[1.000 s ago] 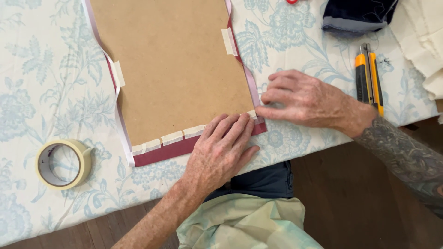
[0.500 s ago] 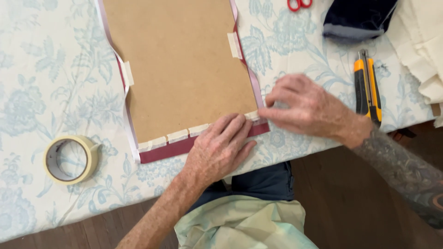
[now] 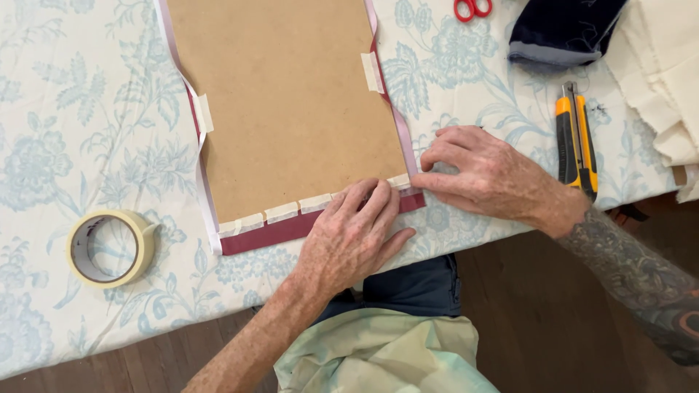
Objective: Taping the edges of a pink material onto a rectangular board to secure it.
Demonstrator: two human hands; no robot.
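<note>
Two hands press flat at the near right corner of the brown board (image 3: 284, 109): the left hand (image 3: 353, 236), fingers together, lies on the dark red fabric edge (image 3: 273, 231), and the right hand (image 3: 488, 175) has slid a little inward since a second ago, fingertips now pinning the corner tape strip (image 3: 399, 182). Farther left on the bench (image 3: 73, 109) sits the tape roll (image 3: 109, 247); beyond, a utility knife (image 3: 575, 138) and red scissors (image 3: 472, 9).

Floral-clothed desk (image 3: 87, 94) carries a brown backing board (image 3: 284, 102), masking-tape roll (image 3: 111, 247), utility knife (image 3: 577, 138), scissors (image 3: 472, 9), folded cloths (image 3: 564, 29).
</note>
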